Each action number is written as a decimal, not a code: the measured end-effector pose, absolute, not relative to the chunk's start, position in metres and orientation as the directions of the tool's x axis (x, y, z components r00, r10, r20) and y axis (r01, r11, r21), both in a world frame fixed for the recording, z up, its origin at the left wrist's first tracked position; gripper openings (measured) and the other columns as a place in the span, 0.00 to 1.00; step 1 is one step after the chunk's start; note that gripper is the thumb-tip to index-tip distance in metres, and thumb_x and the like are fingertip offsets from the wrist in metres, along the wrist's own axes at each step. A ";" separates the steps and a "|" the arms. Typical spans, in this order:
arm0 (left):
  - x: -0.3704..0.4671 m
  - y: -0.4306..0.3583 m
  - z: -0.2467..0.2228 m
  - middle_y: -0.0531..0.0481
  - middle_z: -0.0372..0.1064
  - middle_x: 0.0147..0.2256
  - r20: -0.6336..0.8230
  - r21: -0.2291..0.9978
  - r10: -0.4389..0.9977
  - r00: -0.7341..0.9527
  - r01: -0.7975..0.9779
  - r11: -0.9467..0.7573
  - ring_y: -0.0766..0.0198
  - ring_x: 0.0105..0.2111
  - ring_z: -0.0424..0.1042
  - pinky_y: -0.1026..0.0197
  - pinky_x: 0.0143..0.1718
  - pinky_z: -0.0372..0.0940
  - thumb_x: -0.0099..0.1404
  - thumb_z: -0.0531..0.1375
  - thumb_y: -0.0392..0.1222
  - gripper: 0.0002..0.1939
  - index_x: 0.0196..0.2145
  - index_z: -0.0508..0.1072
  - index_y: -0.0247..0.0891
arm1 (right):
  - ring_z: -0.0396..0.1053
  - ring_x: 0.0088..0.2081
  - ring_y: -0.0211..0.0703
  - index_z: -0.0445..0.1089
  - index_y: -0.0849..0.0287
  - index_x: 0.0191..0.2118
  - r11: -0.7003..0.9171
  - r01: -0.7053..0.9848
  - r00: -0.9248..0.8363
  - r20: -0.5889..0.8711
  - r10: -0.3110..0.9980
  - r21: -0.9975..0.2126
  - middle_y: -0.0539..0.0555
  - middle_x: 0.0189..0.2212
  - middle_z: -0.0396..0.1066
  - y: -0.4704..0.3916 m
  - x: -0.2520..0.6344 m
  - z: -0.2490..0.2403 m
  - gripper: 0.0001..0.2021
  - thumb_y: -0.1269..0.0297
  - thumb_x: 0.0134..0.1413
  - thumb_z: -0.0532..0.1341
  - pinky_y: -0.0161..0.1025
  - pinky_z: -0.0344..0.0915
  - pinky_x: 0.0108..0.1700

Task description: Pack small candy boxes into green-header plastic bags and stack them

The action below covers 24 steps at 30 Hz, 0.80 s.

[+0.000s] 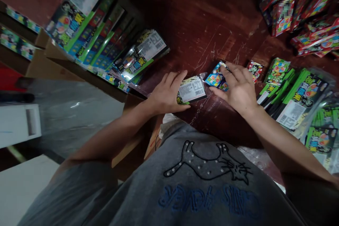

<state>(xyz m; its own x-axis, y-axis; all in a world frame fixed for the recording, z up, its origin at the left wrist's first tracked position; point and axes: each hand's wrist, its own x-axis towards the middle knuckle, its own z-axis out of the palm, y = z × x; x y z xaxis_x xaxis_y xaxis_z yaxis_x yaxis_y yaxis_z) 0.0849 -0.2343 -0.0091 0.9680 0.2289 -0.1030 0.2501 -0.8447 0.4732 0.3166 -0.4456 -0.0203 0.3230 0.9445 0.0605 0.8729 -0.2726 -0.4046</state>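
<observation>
My left hand [169,91] is closed on a clear plastic packet [192,89] with a dark printed card and a white barcode label; thumb and fingers grip its left end. The packet's right edge points at small candy boxes beneath my right hand [237,86]. A blue candy box [215,74] shows at those fingertips, with a purple candy box [224,85] partly hidden under them. My right fingers are curled over the boxes. Behind that hand lie a red candy box [255,70] and a green candy box [278,71].
A row of filled packets [87,31] stands in a cardboard carton [39,60] on the left. Many red candy boxes [317,24] lie heaped at the upper right of the dark red table [185,21]. A stack of green-and-black packets [296,95] lies right of my right hand.
</observation>
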 end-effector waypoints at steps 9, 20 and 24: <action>0.082 -0.236 -0.009 0.33 0.63 0.65 -0.032 0.482 0.183 0.983 0.176 -0.858 0.35 0.64 0.65 0.36 0.68 0.63 0.55 0.74 0.57 0.55 0.73 0.58 0.34 | 0.68 0.68 0.63 0.69 0.58 0.70 0.025 0.870 0.006 0.061 0.998 -0.492 0.62 0.71 0.67 -0.455 0.322 -0.004 0.31 0.47 0.68 0.65 0.65 0.65 0.69; 0.084 -0.238 -0.019 0.31 0.66 0.66 -0.103 0.421 0.125 0.987 0.157 -0.894 0.35 0.62 0.65 0.36 0.65 0.59 0.59 0.72 0.64 0.55 0.74 0.62 0.34 | 0.47 0.79 0.70 0.34 0.54 0.83 0.041 0.836 -0.052 -0.005 0.999 -0.548 0.67 0.81 0.43 -0.473 0.341 -0.017 0.61 0.32 0.58 0.68 0.77 0.31 0.78; 0.087 -0.238 -0.024 0.32 0.65 0.67 -0.108 0.462 0.133 0.985 0.168 -0.871 0.36 0.62 0.65 0.37 0.65 0.59 0.59 0.72 0.65 0.57 0.76 0.60 0.34 | 0.63 0.72 0.68 0.53 0.51 0.79 0.002 0.840 -0.018 -0.024 1.000 -0.542 0.64 0.71 0.66 -0.483 0.357 -0.015 0.46 0.35 0.64 0.64 0.80 0.31 0.77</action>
<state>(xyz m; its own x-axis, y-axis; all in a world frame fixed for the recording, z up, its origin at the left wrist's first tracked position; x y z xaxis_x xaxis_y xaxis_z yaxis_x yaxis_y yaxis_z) 0.0868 -0.2383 -0.0241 0.9852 0.1331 -0.1083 0.1684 -0.8710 0.4615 0.3572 -0.4834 -0.0147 -0.0175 0.9996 -0.0240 0.8403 0.0017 -0.5422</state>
